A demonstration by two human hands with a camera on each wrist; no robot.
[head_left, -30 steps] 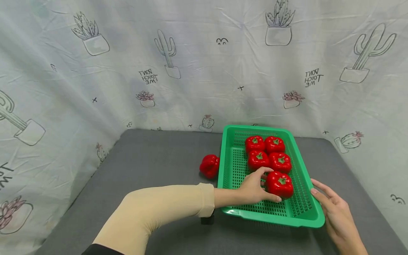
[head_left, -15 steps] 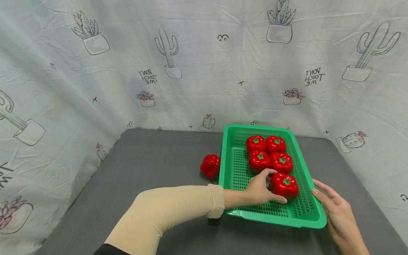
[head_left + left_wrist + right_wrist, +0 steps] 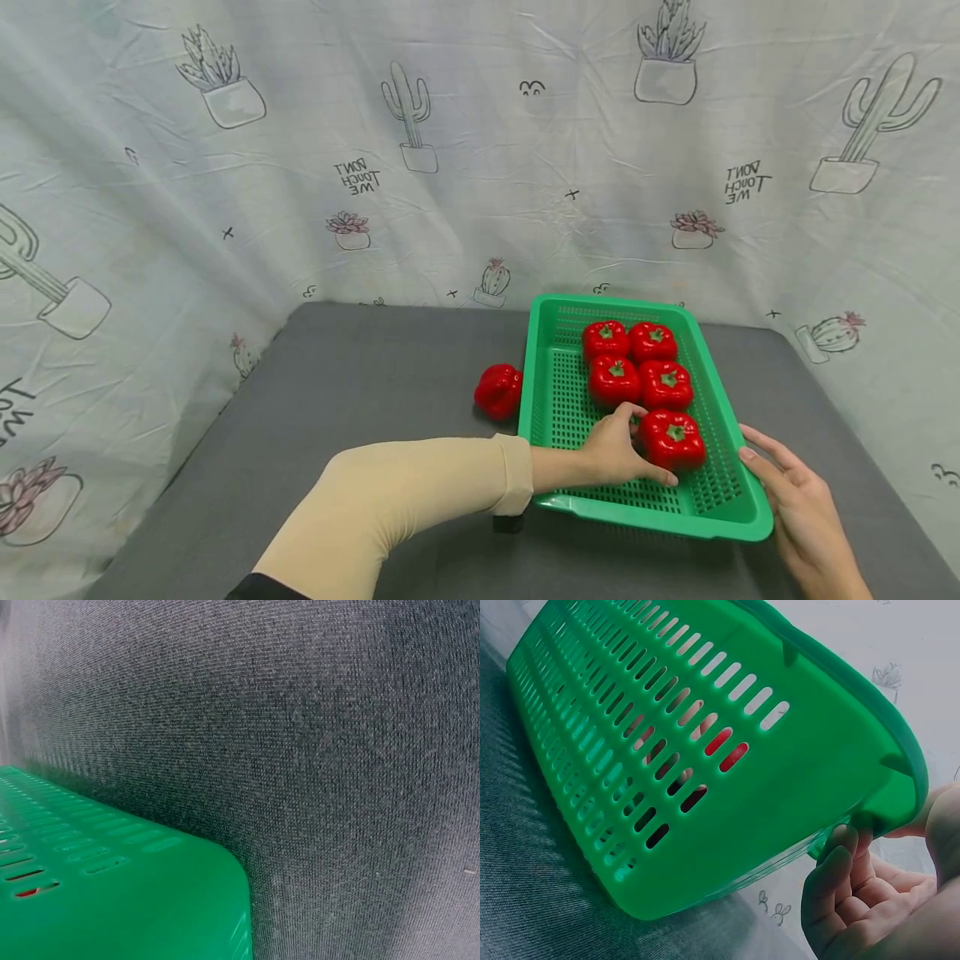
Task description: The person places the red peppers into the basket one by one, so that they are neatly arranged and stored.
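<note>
In the head view, my left hand (image 3: 618, 450) reaches over the basket's left rim, its thumb and fingers curved round the left side of a red bell pepper (image 3: 677, 442). This pepper sits nearest me in a green plastic basket (image 3: 555, 417), stem up. Behind it, several more red bell peppers (image 3: 667, 383) stand in two columns. My right hand (image 3: 810, 508) holds the basket's near right corner. In the right wrist view, that hand's curled fingers (image 3: 829, 874) are at the rim of the slotted basket (image 3: 802, 802). The left wrist view shows only the basket's outer wall (image 3: 150, 900) and cloth.
One more red bell pepper (image 3: 498, 392) lies on its side outside the basket, close to its left wall. Dark grey cloth (image 3: 375, 375) covers the table. A pale curtain (image 3: 480, 150) with cactus drawings hangs behind and at the sides.
My left hand and the near bell pepper have shifted a little to the right inside the basket, mostly in the first half second. The right hand stays at the corner. The head view drifts slightly.
</note>
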